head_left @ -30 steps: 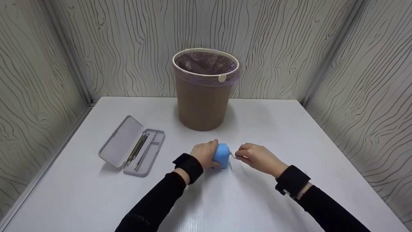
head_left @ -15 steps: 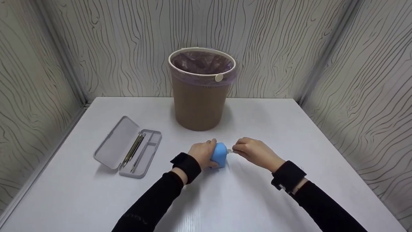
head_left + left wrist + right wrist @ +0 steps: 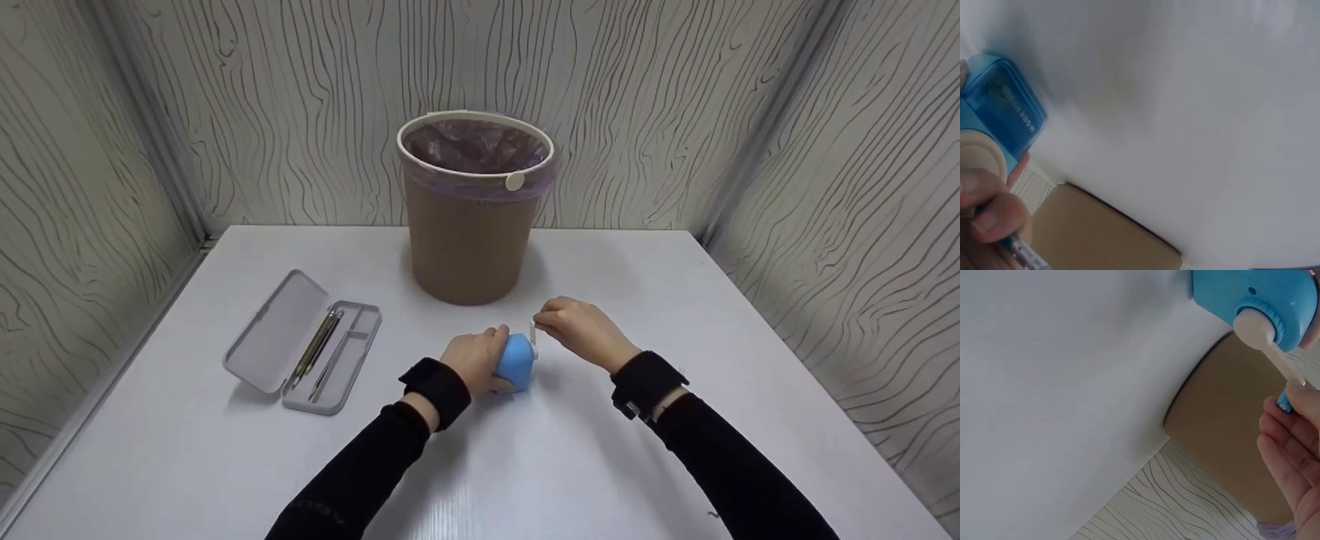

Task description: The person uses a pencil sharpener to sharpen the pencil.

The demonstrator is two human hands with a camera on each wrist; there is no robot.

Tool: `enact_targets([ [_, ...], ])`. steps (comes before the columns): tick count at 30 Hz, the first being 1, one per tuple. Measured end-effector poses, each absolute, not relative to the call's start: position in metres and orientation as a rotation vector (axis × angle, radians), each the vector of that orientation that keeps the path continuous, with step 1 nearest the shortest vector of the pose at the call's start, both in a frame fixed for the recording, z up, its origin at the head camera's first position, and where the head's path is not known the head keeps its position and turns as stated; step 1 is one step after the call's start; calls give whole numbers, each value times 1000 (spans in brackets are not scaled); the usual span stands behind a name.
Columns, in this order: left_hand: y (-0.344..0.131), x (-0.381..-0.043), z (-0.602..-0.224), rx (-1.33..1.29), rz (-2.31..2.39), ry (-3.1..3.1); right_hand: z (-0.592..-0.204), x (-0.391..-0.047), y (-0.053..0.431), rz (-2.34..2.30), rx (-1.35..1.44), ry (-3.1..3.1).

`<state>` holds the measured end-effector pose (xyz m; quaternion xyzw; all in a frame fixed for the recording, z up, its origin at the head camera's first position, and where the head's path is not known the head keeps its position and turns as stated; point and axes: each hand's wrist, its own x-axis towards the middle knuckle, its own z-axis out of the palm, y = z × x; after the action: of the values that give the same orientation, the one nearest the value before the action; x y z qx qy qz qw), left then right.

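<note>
My left hand [image 3: 472,361] grips a blue pencil sharpener [image 3: 515,362] from its left side on the white table. In the left wrist view the sharpener's see-through drawer [image 3: 1008,109] shows, with a round cream part [image 3: 981,156] beside it. Curled fingers there lie round a slim patterned pencil [image 3: 1024,254]; its tip is hidden. A cream crank [image 3: 1279,360] sticks out on the sharpener's right side, pointing upward in the head view. My right hand [image 3: 585,330] pinches the crank's small blue handle [image 3: 1284,401] between thumb and finger, the other fingers loosely bent.
An opened grey pencil case [image 3: 330,405] with several pencils [image 3: 319,345] lies to the left. Behind the hands stands a brown bin [image 3: 469,240] with a purple liner [image 3: 480,146]. Wood-patterned panels [image 3: 315,112] enclose the table at the back and sides.
My right hand has moved up and slightly left, turning the crank from pointing down and right, through sideways, to upward. My left hand keeps its grip on the sharpener.
</note>
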<state>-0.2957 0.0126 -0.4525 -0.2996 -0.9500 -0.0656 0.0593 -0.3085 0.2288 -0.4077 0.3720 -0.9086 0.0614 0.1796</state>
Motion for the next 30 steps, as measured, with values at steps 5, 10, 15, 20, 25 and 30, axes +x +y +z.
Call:
enact_targets([
  [5, 17, -293, -453, -911, -203, -2881, -420, -323, 227, 174, 1029, -2647],
  [10, 20, -292, -451, -914, -207, -2886, -435, -327, 228, 245, 980, -2712],
  [15, 18, -292, -451, -903, -201, -2883, -452, -324, 228, 282, 977, -2765],
  [20, 17, -292, -454, -883, -244, -2882, -465, -317, 230, 303, 961, -2774],
  [25, 17, -294, -456, -844, -257, -2879, -469, -310, 230, 266, 1000, -2763],
  [30, 15, -294, -455, -812, -278, -2876, -468, -300, 231, 255, 1081, -2754],
])
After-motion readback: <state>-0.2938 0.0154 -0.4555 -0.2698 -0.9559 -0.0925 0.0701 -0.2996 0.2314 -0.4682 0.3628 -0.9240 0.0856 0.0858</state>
